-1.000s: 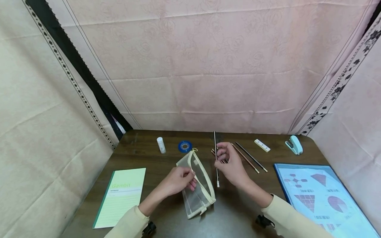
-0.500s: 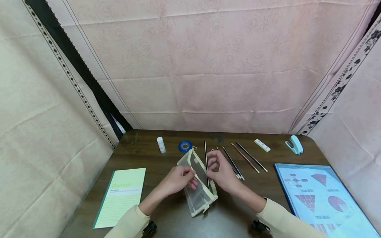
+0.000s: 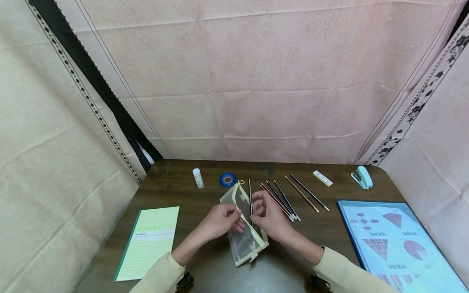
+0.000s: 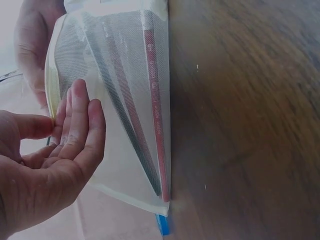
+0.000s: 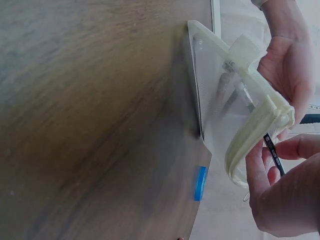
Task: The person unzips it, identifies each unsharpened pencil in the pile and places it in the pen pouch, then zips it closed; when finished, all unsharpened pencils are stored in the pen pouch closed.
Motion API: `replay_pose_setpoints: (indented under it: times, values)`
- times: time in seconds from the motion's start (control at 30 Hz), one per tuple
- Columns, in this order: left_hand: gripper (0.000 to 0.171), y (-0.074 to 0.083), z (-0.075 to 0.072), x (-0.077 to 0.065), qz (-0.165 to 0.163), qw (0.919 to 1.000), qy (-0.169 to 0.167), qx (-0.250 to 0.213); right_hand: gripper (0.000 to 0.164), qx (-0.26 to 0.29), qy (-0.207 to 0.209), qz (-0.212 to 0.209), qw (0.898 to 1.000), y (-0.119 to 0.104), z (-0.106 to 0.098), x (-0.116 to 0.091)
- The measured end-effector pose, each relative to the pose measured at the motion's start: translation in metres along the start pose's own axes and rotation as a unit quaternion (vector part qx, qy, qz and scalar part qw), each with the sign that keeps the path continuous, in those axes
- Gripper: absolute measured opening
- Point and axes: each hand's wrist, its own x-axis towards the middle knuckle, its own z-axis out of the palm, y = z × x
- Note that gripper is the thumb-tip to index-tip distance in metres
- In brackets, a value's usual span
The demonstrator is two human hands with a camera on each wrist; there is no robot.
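Left hand (image 3: 220, 221) pinches the pouch (image 3: 244, 228) rim open mid-table; right hand (image 3: 269, 217), a second ago beside it, now slides a gripped pencil (image 3: 250, 200) inside, joining others.

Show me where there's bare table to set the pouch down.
Bare table lies between the green notebook and the mesh pouch, and between the loose pencils and the blue folder. The back edge is crowded: white bottle, tape roll, stapler.
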Motion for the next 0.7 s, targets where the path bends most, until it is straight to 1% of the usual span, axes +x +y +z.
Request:
replay_pose_setpoints:
  times: [0.1, 0.27, 0.37, 0.6, 0.7]
  values:
    - [0.03, 0.0, 0.001, 0.0, 0.0, 1.0, 0.001, 0.005, 0.057, -0.012, -0.004, 0.005, 1.0, 0.01, 0.001, 0.004]
    - [0.028, 0.001, 0.003, 0.0, 0.0, 0.9999, 0.003, 0.011, 0.054, -0.077, -0.013, 0.012, 0.997, 0.015, 0.002, 0.006]
    - [0.028, 0.001, 0.005, 0.001, 0.001, 1.0, 0.003, 0.007, 0.053, -0.105, -0.018, 0.009, 0.994, 0.013, 0.002, 0.006]
    - [0.029, 0.0, 0.005, 0.0, 0.004, 0.9999, 0.001, 0.012, 0.047, -0.13, -0.024, 0.006, 0.991, 0.012, 0.001, 0.005]
    - [0.029, 0.0, 0.004, 0.0, 0.004, 0.9999, 0.0, 0.012, 0.047, -0.121, -0.025, 0.007, 0.992, 0.013, -0.001, 0.003]
